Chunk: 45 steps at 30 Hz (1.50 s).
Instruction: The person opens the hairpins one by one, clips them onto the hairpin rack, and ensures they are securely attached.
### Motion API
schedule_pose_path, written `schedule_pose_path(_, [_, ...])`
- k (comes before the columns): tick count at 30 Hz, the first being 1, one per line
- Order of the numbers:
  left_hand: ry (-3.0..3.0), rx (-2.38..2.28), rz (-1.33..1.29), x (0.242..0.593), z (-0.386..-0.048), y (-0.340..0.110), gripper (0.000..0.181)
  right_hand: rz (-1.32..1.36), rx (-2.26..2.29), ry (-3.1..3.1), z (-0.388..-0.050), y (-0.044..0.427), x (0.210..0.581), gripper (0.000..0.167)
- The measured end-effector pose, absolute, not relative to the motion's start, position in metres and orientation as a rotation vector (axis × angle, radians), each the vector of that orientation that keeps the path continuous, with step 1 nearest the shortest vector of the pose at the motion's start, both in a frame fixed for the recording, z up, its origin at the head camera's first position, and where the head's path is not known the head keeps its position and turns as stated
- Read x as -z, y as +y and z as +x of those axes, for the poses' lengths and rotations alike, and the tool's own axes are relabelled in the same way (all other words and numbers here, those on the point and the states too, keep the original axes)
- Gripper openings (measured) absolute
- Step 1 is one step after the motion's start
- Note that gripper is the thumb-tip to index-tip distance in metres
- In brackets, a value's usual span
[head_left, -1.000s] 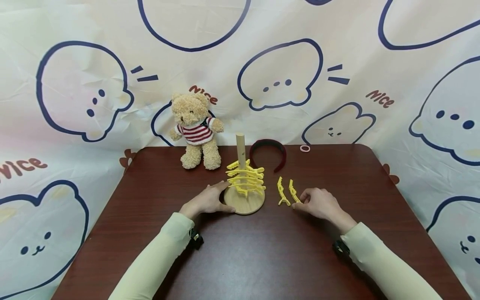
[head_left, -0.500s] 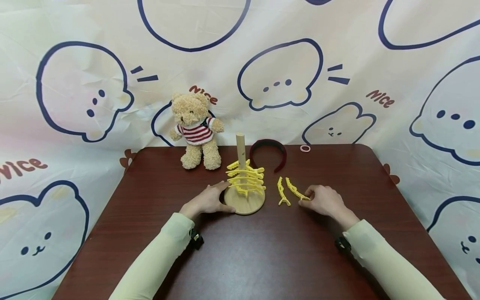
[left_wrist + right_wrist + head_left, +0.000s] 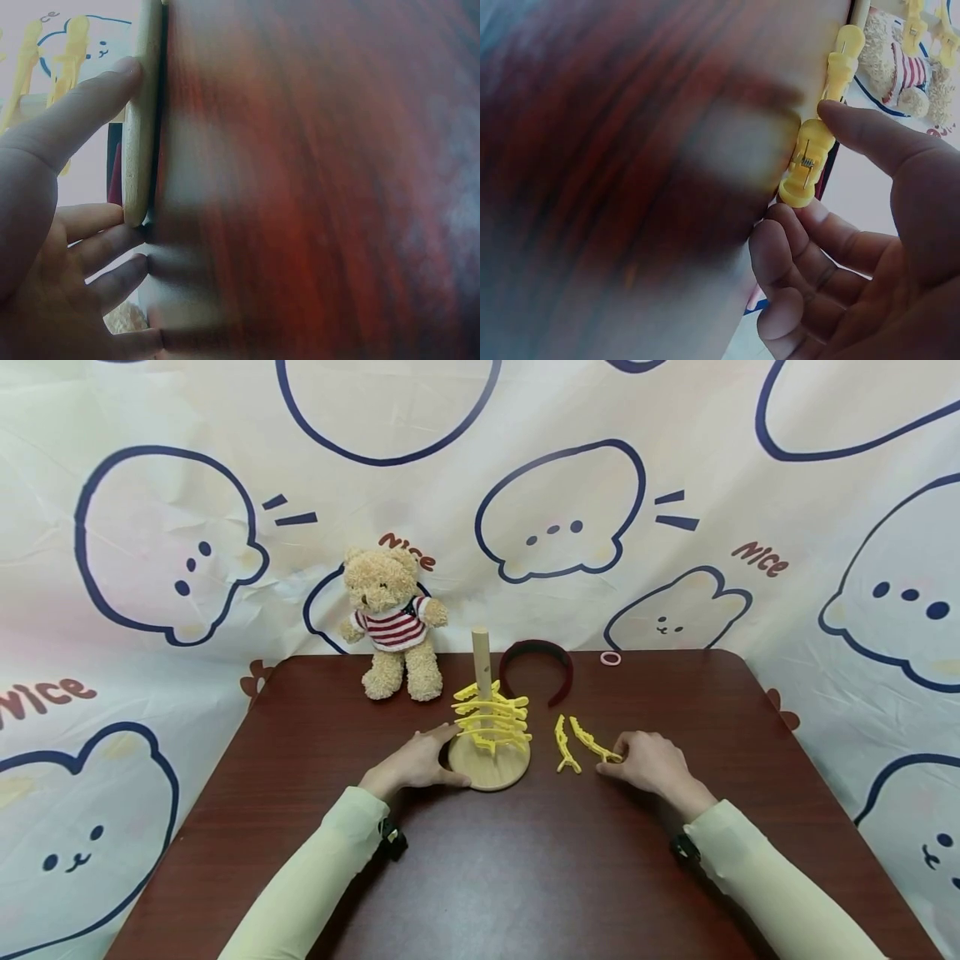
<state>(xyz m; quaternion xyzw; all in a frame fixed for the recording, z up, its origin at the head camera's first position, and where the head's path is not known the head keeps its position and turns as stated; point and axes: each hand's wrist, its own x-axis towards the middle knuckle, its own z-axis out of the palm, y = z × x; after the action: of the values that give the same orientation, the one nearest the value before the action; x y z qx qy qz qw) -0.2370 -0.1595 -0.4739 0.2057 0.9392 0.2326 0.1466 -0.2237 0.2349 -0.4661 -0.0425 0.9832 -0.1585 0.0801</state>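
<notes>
In the head view, my left hand [image 3: 411, 763] holds the round base of a wooden stand [image 3: 491, 770], thumb at the front rim and fingers round the left side. Several yellow hair clips hang in layers on the stand's upright post. My right hand [image 3: 651, 768] is at the forked end of a yellow hair clip [image 3: 592, 743] lying on the table. The right wrist view has thumb and index finger at either side of this clip [image 3: 808, 161], its small spring showing. A second loose hair clip [image 3: 564, 745] lies to its left, apart from my hand.
A teddy bear [image 3: 393, 627] in a striped shirt stands at the back left. Behind the stand lies a dark red headband [image 3: 567, 681]. A pink ring [image 3: 611, 657] is near the table's back edge. Patterned cloth [image 3: 555, 410] hangs behind the brown table [image 3: 480, 877].
My right hand has moved slightly right, turning the hair clip so its forked end swings right and its tip lies nearer the other loose clip. The left hand has stayed on the base.
</notes>
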Motion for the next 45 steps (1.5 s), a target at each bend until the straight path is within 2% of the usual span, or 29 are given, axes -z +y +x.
schedule_pose_path(21, [2.703, -0.69, 0.606, 0.475, -0.236, -0.16, 0.1, -0.187, 0.652, 3.094, -0.226, 0.248, 0.453, 0.039])
schedule_pose_path(45, [2.693, -0.671, 0.583, 0.472, -0.236, -0.159, 0.101, -0.324, 0.924, 3.094, -0.225, 0.234, 0.41, 0.034])
